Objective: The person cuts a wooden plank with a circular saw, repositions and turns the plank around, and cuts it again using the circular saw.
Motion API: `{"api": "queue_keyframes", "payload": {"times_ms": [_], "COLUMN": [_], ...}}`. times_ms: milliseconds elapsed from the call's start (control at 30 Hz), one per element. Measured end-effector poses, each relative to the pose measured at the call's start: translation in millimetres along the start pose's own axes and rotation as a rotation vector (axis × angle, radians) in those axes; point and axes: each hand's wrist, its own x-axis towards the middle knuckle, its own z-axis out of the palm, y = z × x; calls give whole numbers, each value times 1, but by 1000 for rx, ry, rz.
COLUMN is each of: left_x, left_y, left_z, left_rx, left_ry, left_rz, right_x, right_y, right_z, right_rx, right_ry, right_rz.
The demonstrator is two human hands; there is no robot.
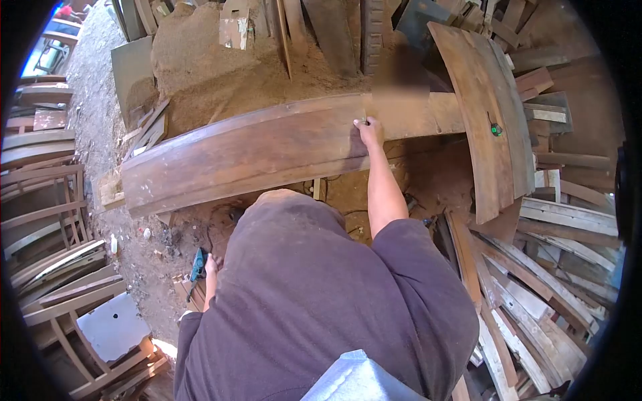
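A wide reddish-brown wooden board [241,157] lies across in front of me, with a paler board section [438,113] continuing on its right. My right hand [370,134] is at the board's right end, its fingers closed round something small and dark that I cannot make out. Low at my left side, my left hand [212,264] grips a teal power tool [198,265], whose exact kind is too small to tell. My body hides part of the board's near side.
A green and black tape measure [495,129] sits on a tilted wooden panel [478,120] to the right. Piled timber [555,287] fills the right side, and wooden frames [50,194] stack at the left. Sawdust [194,60] covers the ground beyond the board.
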Motion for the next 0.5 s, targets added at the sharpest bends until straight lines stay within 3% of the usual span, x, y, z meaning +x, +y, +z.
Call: {"api": "queue_keyframes", "payload": {"times_ms": [200, 367, 500], "left_x": [13, 17, 19], "left_y": [-14, 60, 127], "left_z": [-17, 22, 62], "left_rx": [409, 543, 690], "left_ry": [-33, -143, -269], "left_rz": [30, 163, 227], "right_x": [5, -2, -7], "right_y": [13, 9, 18], "right_z": [7, -6, 14], "right_rx": [5, 0, 44], "right_ry": [108, 16, 72], "right_rz": [-96, -68, -52]}}
